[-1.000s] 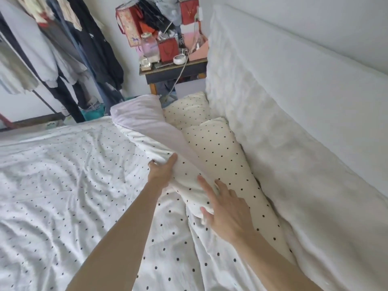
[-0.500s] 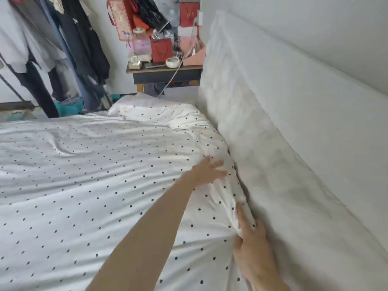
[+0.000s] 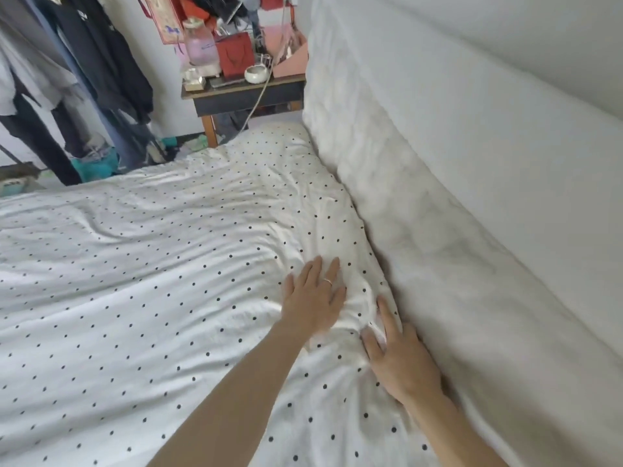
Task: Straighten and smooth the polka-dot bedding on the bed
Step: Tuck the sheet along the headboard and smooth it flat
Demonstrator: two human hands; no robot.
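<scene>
Our left hand (image 3: pixel 313 296) and right hand (image 3: pixel 401 360) lie flat on the bedding (image 3: pixel 151 298), holding nothing; a hard push could bunch new wrinkles.

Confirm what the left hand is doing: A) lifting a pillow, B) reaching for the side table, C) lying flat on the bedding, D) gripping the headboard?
C: the left hand lies with straight fingers on the bedding, beside the right hand.
</scene>
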